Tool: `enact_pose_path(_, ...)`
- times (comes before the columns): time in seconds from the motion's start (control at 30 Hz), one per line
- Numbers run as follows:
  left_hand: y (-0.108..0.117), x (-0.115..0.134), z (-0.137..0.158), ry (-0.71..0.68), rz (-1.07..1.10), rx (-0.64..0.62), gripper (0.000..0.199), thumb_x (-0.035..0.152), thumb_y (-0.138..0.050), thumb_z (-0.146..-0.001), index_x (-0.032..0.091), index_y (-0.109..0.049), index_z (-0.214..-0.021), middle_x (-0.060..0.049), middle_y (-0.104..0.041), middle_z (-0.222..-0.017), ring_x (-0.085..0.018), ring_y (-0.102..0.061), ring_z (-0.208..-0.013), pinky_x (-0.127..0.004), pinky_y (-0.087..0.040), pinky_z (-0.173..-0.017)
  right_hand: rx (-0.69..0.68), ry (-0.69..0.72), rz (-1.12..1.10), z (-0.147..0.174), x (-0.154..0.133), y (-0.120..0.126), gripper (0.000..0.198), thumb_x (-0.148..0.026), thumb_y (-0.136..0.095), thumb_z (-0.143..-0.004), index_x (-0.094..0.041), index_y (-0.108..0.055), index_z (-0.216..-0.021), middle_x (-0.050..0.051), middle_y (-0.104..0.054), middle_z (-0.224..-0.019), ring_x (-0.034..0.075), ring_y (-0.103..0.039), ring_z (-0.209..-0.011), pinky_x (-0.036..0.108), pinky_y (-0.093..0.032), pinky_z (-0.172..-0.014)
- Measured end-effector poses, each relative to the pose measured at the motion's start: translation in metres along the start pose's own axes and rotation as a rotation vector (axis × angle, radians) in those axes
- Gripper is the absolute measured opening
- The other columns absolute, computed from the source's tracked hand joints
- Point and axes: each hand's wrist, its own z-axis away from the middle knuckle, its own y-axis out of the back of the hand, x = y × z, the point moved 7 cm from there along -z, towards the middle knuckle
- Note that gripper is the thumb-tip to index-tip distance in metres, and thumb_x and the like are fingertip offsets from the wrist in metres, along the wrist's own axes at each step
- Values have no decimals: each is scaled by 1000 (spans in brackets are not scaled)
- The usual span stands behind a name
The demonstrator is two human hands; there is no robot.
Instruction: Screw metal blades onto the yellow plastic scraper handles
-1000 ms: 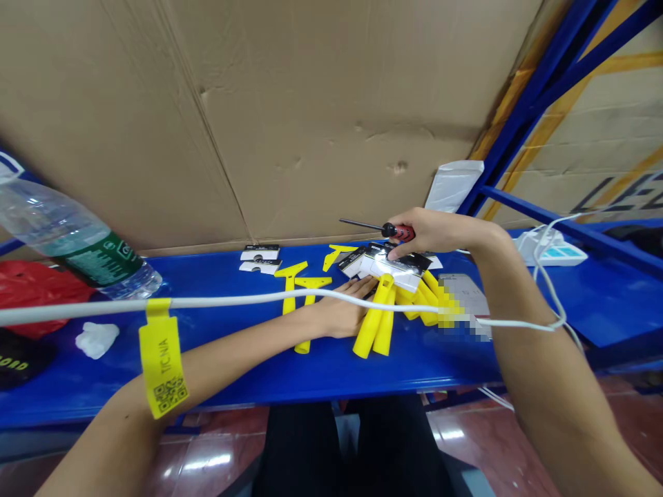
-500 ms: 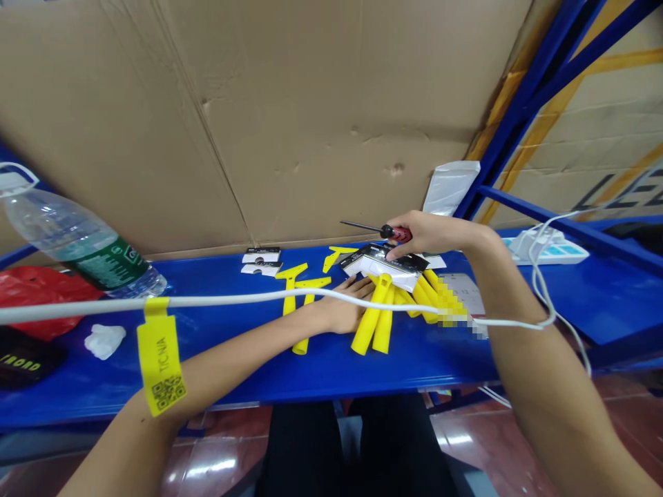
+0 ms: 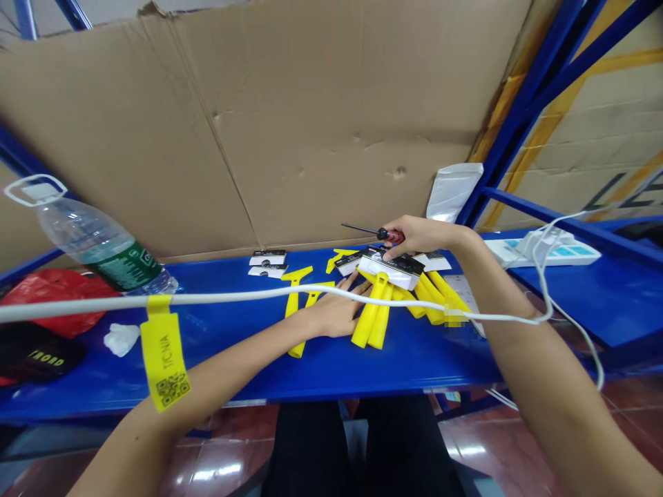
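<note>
My right hand [image 3: 417, 235] is closed round a screwdriver [image 3: 394, 236] with a red and black handle, its thin shaft pointing left. The thumb of that hand touches a black and white packet [image 3: 391, 268] on top of a small pile. My left hand [image 3: 334, 314] lies with fingers spread toward the pile, partly behind the white cable. Just right of it, yellow scraper handles [image 3: 367, 324] stick out below the packet. More yellow handles [image 3: 432, 297] lie farther right. On the left side, a yellow T-shaped scraper [image 3: 293, 300] and a second one partly under my left wrist rest on the blue table.
A white cable [image 3: 253, 298] with a yellow tag [image 3: 166, 359] crosses in front of the view. Two packets [image 3: 268, 259] lie near the cardboard wall [image 3: 331, 124]. At left are a water bottle [image 3: 114, 252], a red bag [image 3: 56, 297] and crumpled tissue [image 3: 121, 339]. A power strip [image 3: 564, 254] sits right.
The view has shifted slightly, so the bottle and tissue appear farther right. My right hand and the screwdriver have moved little. My left hand stays beside the yellow handles.
</note>
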Motion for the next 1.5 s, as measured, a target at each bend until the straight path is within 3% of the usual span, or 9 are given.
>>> enact_pose_path(0.2, -4, -5, -7, 13, 19, 63, 82, 46, -62, -107, 16, -38, -180, -21, -37, -188, -47, -24, -178, -65, -23, -144, -33, 24, -50, -11, 8, 0, 64, -74, -95, -70, -23, -58, -83, 1, -60, -76, 21, -58, -71, 36, -48, -65)
enact_pose_path(0.37, -7, -13, -19, -17, 36, 127, 74, 43, -62, -107, 12, -44, -173, -25, -41, -182, -44, -38, -172, -59, -34, -141, -41, 44, -53, -18, 13, -3, 64, -75, -94, -71, -23, -58, -83, 1, -61, -77, 21, -59, -72, 35, -48, -64)
enact_pose_path(0.47, -6, -17, -24, -36, 30, 161, 69, 41, -59, -109, 16, -46, -172, -24, -39, -183, -43, -34, -174, -60, -35, -140, -26, 65, -39, -19, 15, -4, 63, -75, -93, -72, -23, -58, -82, 1, -61, -76, 20, -57, -70, 35, -46, -64)
enact_pose_path(0.6, -9, -21, -33, -27, -3, 142, 64, 34, -56, -109, 18, -48, -170, -23, -38, -184, -44, -24, -178, -67, -27, -142, -1, 79, -53, -16, 20, -4, 62, -73, -93, -73, -23, -57, -82, 0, -60, -75, 19, -56, -69, 36, -46, -65)
enact_pose_path(0.77, -16, -24, -48, -14, 12, 135, 84, 39, -70, -101, 13, -42, -175, -28, -37, -185, -48, -28, -176, -67, -24, -143, 17, 68, -77, -10, 25, -2, 59, -69, -93, -75, -24, -56, -84, 0, -59, -75, 19, -57, -67, 36, -47, -63)
enact_pose_path(0.87, -19, -25, -52, -20, 56, 169, 84, 44, -71, -102, 16, -43, -176, -25, -37, -186, -46, -33, -175, -67, -27, -143, 32, 58, -62, -6, 23, -1, 59, -69, -92, -74, -24, -56, -83, 0, -60, -77, 19, -58, -68, 36, -48, -63)
enact_pose_path(1.17, -16, -5, -49, -171, 55, 117, 69, 38, -67, -108, 21, -52, -173, -16, -47, -184, -36, -44, -171, -57, -27, -146, 47, 54, -80, 3, 17, -1, 64, -73, -93, -69, -24, -53, -80, -2, -56, -74, 17, -51, -66, 35, -43, -61)
enact_pose_path(1.5, -11, 6, -18, -111, 82, 90, 75, 31, -51, -113, 23, -32, -185, -15, -42, -187, -32, -42, -173, -58, -34, -144, 41, 73, -127, 1, 17, -11, 65, -73, -94, -69, -25, -52, -82, -2, -55, -75, 17, -51, -66, 35, -39, -62)
